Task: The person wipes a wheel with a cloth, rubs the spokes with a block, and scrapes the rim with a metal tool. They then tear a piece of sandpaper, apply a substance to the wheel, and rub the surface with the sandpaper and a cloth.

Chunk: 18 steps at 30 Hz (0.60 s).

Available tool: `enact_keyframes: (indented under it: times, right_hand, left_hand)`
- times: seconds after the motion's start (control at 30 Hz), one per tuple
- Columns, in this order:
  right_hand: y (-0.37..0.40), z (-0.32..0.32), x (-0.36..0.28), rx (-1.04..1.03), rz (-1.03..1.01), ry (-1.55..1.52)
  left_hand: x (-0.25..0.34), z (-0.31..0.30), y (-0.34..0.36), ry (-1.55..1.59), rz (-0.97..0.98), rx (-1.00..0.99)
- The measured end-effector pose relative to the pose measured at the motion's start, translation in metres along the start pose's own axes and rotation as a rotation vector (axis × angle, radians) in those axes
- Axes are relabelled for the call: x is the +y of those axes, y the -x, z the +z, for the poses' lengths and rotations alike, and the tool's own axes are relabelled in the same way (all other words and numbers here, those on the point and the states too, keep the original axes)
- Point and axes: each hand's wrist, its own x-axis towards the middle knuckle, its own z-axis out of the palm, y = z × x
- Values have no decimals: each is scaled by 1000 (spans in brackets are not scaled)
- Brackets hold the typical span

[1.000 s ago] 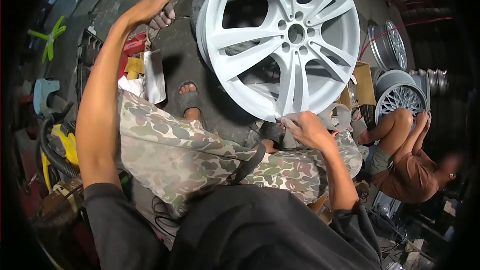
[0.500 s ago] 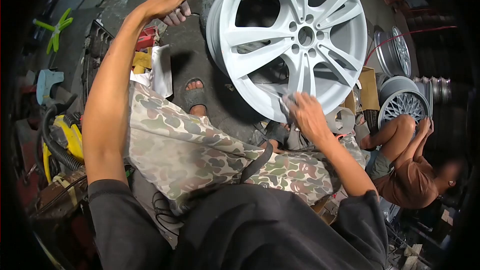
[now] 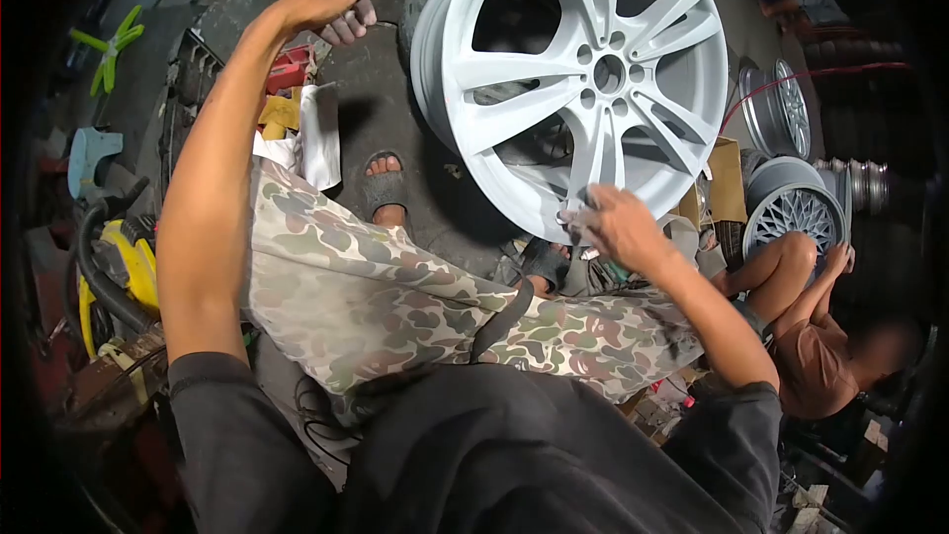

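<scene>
A large pale grey wheel rim [image 3: 514, 67] with paired spokes stands tilted in front of me, over a dark tyre. At its lower edge my right hand [image 3: 618, 227] is closed, with the fingertips against the rim; what they pinch is too small to make out. Off to the left of the rim, in the air, is my left hand [image 3: 346, 8]. Its fingers are curled, the thumb points out to the right, and nothing shows in it.
Another person [image 3: 816, 361] sits at the right, hands by a mesh-spoked rim [image 3: 796, 218]. More rims [image 3: 791, 109] lie behind. A cardboard box [image 3: 730, 178] stands beside the large rim. At the left are a green star-shaped stand [image 3: 111, 47] and a yellow machine [image 3: 129, 262].
My right hand has shifted slightly right and down along the rim's lower edge. The view has moved a little. My left hand keeps its pose.
</scene>
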Motion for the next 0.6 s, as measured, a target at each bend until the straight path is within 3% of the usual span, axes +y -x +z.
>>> enact_keyframes:
  times: [0.07,0.13,0.17,0.23,0.3,0.33,0.37,0.53,0.6]
  right_hand:
    - [-17,-12,18,-36,17,-44]
    - [-40,-21,44,263,112,175]
    - [-37,-17,45,267,116,179]
    - [-30,5,46,339,-71,119]
    - [1,10,8,132,-36,-19]
    - [15,14,-10,174,-108,-17]
    - [28,13,-29,28,-7,-81]
    - [57,0,-37,-48,162,-353]
    - [51,1,-49,404,206,-260]
  left_hand:
    - [-5,1,-6,-10,-29,-42]
    - [-6,5,-10,19,-64,-42]
    - [-7,5,-10,30,-53,-32]
    - [1,1,-5,44,-38,-44]
    - [1,3,0,74,-36,-62]
    - [0,4,1,59,0,-23]
    - [2,4,1,35,39,11]
    - [7,-12,7,9,10,6]
    - [10,-11,7,42,26,27]
